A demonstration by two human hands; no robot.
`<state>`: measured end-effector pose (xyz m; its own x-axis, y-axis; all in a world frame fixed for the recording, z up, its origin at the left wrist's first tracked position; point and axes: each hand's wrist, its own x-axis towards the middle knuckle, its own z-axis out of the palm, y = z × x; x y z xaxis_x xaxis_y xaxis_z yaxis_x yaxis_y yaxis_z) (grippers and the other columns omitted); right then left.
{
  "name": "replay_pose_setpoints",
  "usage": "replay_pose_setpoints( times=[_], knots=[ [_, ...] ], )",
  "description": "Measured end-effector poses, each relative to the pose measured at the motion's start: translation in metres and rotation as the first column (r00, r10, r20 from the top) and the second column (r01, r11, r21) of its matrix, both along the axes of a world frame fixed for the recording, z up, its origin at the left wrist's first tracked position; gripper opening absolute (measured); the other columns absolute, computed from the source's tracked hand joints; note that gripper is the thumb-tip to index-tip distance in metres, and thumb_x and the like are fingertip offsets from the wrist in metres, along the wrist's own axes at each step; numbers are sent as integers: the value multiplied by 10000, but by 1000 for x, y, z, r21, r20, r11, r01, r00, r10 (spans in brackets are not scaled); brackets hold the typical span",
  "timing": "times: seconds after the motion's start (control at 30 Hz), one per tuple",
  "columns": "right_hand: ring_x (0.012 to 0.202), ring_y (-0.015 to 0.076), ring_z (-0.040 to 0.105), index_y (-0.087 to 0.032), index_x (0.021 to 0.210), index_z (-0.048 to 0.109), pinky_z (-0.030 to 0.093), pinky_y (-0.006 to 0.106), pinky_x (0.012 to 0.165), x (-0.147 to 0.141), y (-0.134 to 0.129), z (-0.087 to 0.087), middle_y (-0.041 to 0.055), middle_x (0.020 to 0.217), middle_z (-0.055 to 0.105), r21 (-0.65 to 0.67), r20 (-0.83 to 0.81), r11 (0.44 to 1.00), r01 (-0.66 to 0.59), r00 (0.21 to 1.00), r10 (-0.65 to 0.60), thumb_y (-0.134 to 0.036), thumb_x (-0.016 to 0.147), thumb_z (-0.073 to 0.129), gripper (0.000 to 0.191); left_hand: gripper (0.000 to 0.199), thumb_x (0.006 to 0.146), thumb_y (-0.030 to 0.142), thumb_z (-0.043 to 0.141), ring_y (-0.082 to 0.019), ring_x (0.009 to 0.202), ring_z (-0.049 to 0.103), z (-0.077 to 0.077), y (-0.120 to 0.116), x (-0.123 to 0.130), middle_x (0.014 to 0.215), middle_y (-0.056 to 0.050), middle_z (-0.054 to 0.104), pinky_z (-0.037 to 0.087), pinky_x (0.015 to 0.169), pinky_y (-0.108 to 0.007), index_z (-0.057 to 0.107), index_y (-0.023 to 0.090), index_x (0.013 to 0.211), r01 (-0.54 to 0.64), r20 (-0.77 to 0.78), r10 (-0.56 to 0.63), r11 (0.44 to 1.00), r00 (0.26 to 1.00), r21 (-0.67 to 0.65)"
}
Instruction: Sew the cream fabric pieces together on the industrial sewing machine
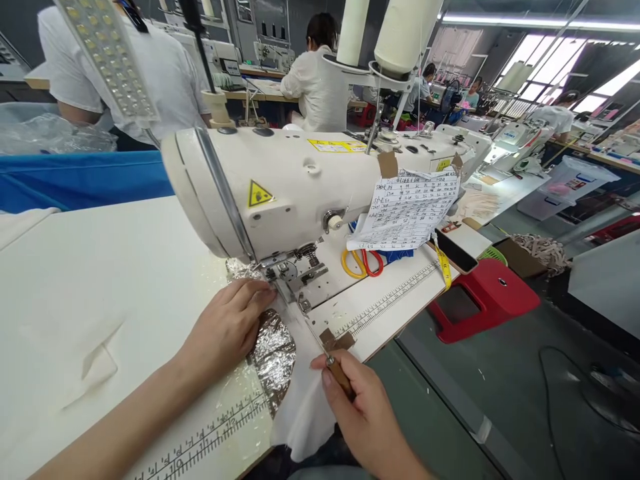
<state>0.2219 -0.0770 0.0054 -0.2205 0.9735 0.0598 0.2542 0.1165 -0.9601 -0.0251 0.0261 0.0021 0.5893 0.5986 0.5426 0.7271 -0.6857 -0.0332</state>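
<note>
My left hand [231, 325] lies on white cloth beside the needle area of a white sewing machine [285, 187], its fingers bent together and pressing down. The white cloth [305, 407] runs from under the machine's foot and hangs over the table's front edge. My right hand [363, 407] is closed round the wooden handle of an awl [340, 378]. The awl's thin metal shaft points up and left over the cloth towards the foot. Between the left hand and the cloth shows shiny silver tape [274, 353] on the table.
Yellow and red scissors [362, 263] lie behind the machine bed. A paper with handwriting [407, 207] hangs from the machine. A phone [454, 252] and tape measure [443, 261] are at the right, above a red stool [485, 300]. People sit at machines behind.
</note>
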Motion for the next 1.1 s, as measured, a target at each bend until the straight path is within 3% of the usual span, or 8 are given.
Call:
replay_pose_setpoints(
  times=[0.27, 0.57, 0.77, 0.93, 1.1],
  knots=[
    [521, 107, 339, -164, 1074, 674, 292, 230, 497, -5, 14, 6, -68, 646, 405, 38, 12, 999, -22, 1000, 21, -261, 1014, 466, 238, 306, 949, 52, 427, -250, 991, 586, 0, -3, 1, 1073, -128, 659, 555, 806, -399, 621, 91, 1182, 0, 8, 0, 1000, 1000, 16],
    [606, 154, 506, -138, 1079, 693, 405, 251, 599, -16, 34, 13, -13, 699, 563, 99, 111, 994, -37, 994, 26, -238, 973, 451, 283, 265, 960, 77, 426, -235, 979, 601, 4, -8, 8, 1029, -113, 683, 541, 806, -376, 650, 98, 1101, 26, 27, -28, 998, 999, 49],
    [535, 162, 501, -132, 1044, 678, 407, 270, 573, -26, 47, 15, -12, 659, 573, 167, 187, 983, -75, 981, 43, -202, 947, 433, 273, 271, 962, 100, 419, -238, 991, 605, 5, -10, 9, 1036, -110, 684, 540, 805, -372, 662, 114, 1081, -15, 16, 14, 998, 1000, 54],
    [768, 226, 679, -138, 1054, 658, 480, 300, 679, -32, 55, 11, 89, 880, 725, 239, 281, 964, -116, 959, 45, -172, 942, 427, 260, 277, 952, 117, 433, -261, 1013, 606, 5, -6, 8, 1064, -131, 681, 550, 818, -396, 680, 104, 1077, -67, -5, 67, 997, 998, 47],
    [904, 246, 714, -144, 1158, 631, 536, 320, 755, -35, 51, 9, 117, 1019, 749, 335, 325, 922, -192, 942, 78, -158, 969, 410, 290, 318, 936, 126, 445, -282, 1023, 599, -2, 0, 6, 1086, -156, 669, 575, 821, -432, 679, 81, 1147, -92, 15, 93, 996, 996, -6]
  ],
)
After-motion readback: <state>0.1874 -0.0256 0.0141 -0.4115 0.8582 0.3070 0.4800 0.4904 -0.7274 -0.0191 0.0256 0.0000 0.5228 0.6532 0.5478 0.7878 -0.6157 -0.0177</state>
